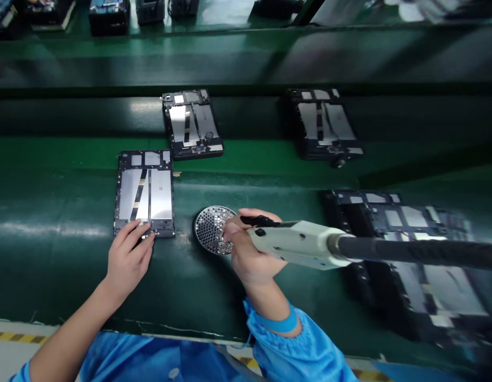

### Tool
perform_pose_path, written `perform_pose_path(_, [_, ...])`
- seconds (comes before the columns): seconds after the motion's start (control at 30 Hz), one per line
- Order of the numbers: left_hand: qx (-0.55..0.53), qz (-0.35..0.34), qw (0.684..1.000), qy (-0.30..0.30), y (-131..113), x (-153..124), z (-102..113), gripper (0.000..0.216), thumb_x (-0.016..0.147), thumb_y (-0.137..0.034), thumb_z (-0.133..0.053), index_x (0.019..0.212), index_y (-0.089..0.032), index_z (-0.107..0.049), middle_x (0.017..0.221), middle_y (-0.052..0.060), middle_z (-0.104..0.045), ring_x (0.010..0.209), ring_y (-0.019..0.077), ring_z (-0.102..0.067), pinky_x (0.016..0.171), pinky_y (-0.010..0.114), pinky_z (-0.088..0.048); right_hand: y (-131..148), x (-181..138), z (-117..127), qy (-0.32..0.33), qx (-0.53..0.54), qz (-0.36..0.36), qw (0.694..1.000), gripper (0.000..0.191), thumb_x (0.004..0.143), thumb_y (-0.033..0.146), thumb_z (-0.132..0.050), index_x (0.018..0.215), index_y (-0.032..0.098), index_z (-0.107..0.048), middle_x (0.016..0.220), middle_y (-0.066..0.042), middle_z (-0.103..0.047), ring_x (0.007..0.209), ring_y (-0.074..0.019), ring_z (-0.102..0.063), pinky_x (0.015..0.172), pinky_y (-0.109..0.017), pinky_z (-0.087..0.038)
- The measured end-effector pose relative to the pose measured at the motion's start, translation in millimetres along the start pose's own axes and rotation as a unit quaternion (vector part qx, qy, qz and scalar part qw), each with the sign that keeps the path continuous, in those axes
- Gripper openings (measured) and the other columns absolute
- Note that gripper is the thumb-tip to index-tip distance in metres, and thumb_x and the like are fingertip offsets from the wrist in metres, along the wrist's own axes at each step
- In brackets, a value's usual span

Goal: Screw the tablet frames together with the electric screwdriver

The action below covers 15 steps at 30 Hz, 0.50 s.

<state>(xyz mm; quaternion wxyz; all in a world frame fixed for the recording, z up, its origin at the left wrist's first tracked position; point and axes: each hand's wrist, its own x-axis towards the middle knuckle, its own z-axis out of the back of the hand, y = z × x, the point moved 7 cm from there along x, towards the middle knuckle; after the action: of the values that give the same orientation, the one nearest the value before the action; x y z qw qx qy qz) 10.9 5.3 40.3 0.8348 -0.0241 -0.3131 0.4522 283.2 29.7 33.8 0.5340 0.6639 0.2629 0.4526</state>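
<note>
A tablet housing (pixel 160 199) with silvery plates and dark ribbon cables lies on the green bench at the left. My left hand (pixel 130 253) rests on its lower edge, fingers stretched out and slightly apart; the thumb is largely hidden. A small shiny bit shows by the fingertips, too small to name. In my right hand (pixel 254 260) is a pale electric screwdriver (pixel 297 244), gripped with the fingers wrapped round its front end. Its tip, hidden by the fingers, is over a round perforated metal dish (pixel 210 228) between the hands.
Two stacks of similar housings stand farther back, one at centre (pixel 196 124) and one at right (pixel 325 124). More blurred housings (pixel 413 217) lie at the right, under the screwdriver's thick black cable (pixel 421 252). Dark devices (pixel 108 18) sit on a raised shelf beyond.
</note>
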Motion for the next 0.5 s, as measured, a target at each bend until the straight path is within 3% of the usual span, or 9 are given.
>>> perform_pose_path(0.33, [0.066, -0.029, 0.997, 0.011, -7, -2, -4, 0.039, 0.100, -0.003, -0.070, 0.136, -0.017, -0.068, 0.131, 0.017, -0.077, 0.135, 0.0354, -0.069, 0.106, 0.055, -0.067, 7, 2, -6, 0.007, 0.038, 0.018, 0.999, 0.023, 0.087, 0.019, -0.077, 0.108, 0.026, -0.072, 0.068, 0.006, -0.067, 0.054, -0.0155, -0.063, 0.059, -0.032, -0.055])
perform_pose_path(0.5, [0.062, -0.035, 0.997, 0.023, -7, -5, -8, 0.045, 0.101, -0.003, -0.069, 0.143, -0.018, -0.065, 0.136, 0.018, -0.075, 0.142, 0.0363, -0.065, 0.111, 0.055, -0.065, 14, 9, -4, -0.028, 0.045, 0.028, 0.998, 0.022, 0.082, 0.019, -0.077, 0.101, 0.025, -0.070, 0.062, 0.008, -0.063, 0.049, -0.0132, -0.057, 0.056, -0.030, -0.051])
